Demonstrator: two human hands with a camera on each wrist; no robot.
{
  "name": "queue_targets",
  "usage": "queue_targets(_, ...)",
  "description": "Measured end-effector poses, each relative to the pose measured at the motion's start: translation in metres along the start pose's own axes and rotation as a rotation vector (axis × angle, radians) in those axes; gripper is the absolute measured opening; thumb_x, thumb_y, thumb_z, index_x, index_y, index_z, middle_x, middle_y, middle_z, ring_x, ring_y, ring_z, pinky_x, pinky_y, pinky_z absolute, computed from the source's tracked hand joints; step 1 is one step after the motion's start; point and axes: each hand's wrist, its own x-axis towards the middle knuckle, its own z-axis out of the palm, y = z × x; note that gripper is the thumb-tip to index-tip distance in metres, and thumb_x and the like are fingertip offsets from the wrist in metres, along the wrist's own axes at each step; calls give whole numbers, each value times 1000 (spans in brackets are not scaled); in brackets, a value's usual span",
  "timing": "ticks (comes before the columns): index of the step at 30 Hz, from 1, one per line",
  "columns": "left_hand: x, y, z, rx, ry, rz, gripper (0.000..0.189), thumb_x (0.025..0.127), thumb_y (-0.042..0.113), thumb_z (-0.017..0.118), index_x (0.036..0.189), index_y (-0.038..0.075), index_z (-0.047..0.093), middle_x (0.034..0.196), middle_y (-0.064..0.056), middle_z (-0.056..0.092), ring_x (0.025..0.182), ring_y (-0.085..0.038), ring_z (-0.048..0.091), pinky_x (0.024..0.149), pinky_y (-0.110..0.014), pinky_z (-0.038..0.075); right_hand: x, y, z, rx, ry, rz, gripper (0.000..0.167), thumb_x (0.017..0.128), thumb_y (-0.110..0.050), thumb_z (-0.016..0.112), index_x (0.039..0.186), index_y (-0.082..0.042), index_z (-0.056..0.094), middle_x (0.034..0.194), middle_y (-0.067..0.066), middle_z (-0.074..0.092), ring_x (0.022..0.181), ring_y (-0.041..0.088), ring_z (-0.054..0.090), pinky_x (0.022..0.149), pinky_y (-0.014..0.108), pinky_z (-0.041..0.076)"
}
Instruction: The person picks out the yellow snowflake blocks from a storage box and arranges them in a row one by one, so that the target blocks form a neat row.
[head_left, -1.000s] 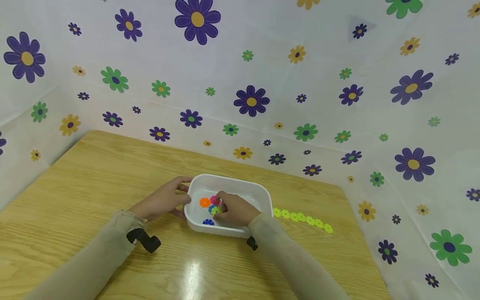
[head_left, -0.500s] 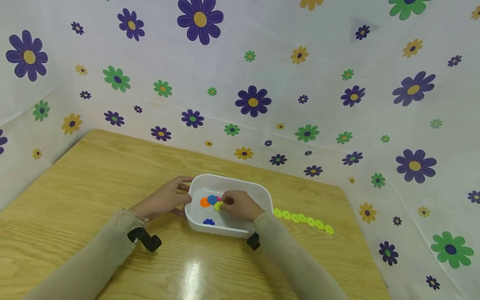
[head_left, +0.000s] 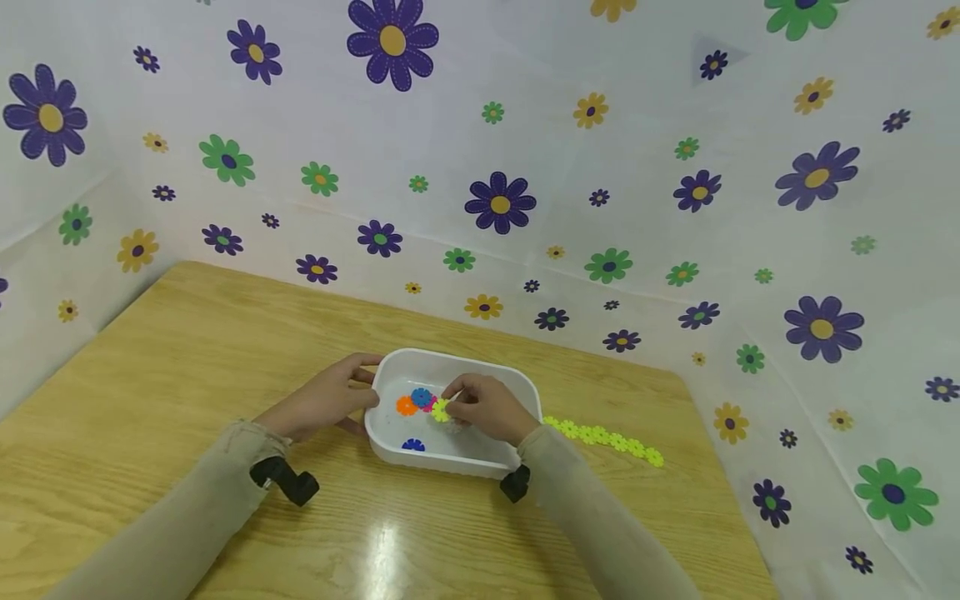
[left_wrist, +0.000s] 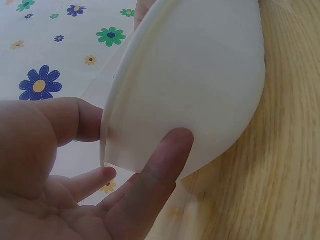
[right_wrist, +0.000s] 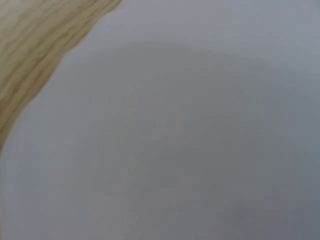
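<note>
A white plastic tub [head_left: 427, 363] sits on the table. My left hand [head_left: 318, 404] holds its left end; in the left wrist view the thumb [left_wrist: 172, 150] lies on the tub's outer wall while a finger touches the rim. Inside the tub, my right hand [head_left: 487, 410] pinches a yellow-green snowflake disc [head_left: 440, 410] between thumb and fingers. Close by lie a blue disc [head_left: 422, 397], an orange disc [head_left: 406, 406] and a partly covered pink disc [head_left: 430, 405]. A dark blue disc [head_left: 413, 445] is near the front wall. The right wrist view has only blurred tub wall [right_wrist: 165, 140] and table.
A chain of joined yellow-green discs [head_left: 603, 437] extends along the wooden table [head_left: 247, 333] to the tub's right. White cloth [head_left: 442, 125] printed with flowers stands behind and at both sides. Black wrist mounts [head_left: 285, 479] stick out from the sleeves.
My right hand has drawn slightly up and right within the tub, bringing the pinched yellow-green disc along. The blue disc now shows uncovered over the pink one. The left hand stays put.
</note>
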Motion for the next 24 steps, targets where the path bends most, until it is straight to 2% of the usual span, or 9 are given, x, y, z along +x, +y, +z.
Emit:
queue_targets(5, -1, 1, 2, 10, 4, -9, 69, 100, 9, 59, 161, 7, 28, 147, -30, 42, 109, -37, 65, 74, -45, 66, -13, 8, -12, 13, 35, -30, 14, 101, -20, 67, 111, -16, 76, 92, 1, 72, 82, 17, 65, 79, 32, 60)
queue_targets(8, -1, 1, 2, 18, 6, -12, 69, 100, 9, 60, 161, 7, 27, 147, -29, 42, 110, -38, 64, 74, -45, 66, -21, 17, -27, 65, 74, -32, 16, 102, -19, 66, 113, -16, 77, 95, 1, 72, 85, 19, 64, 85, 41, 61)
queue_targets(12, 0, 0, 2, 25, 5, -13, 69, 100, 10, 60, 161, 8, 27, 147, -29, 41, 113, -39, 63, 74, -45, 66, -37, 35, -53, 110, 136, -43, 19, 103, -17, 64, 116, -13, 77, 97, 4, 71, 88, 24, 65, 85, 49, 59)
queue_targets(17, -1, 1, 2, 28, 4, -17, 70, 100, 10, 60, 161, 7, 27, 147, -29, 42, 110, -37, 64, 74, -45, 66, -60, 61, -84, 110, 221, -3, 23, 105, -20, 61, 122, -11, 75, 114, 7, 72, 98, 25, 67, 92, 52, 58)
queue_targets(19, -1, 1, 2, 27, 4, -18, 69, 100, 10, 60, 161, 7, 27, 146, -29, 42, 109, -37, 65, 74, -45, 66, -70, 73, -96, 110, 251, 22, 26, 106, -22, 60, 124, -10, 73, 122, 8, 71, 105, 31, 67, 97, 55, 57)
queue_targets(24, 0, 1, 2, 25, 1, -19, 68, 100, 10, 59, 160, 8, 28, 145, -30, 41, 109, -38, 65, 75, -45, 66, -96, 109, -126, 105, 320, 72, 30, 106, -22, 59, 128, -2, 67, 115, 14, 69, 108, 43, 63, 96, 54, 57)
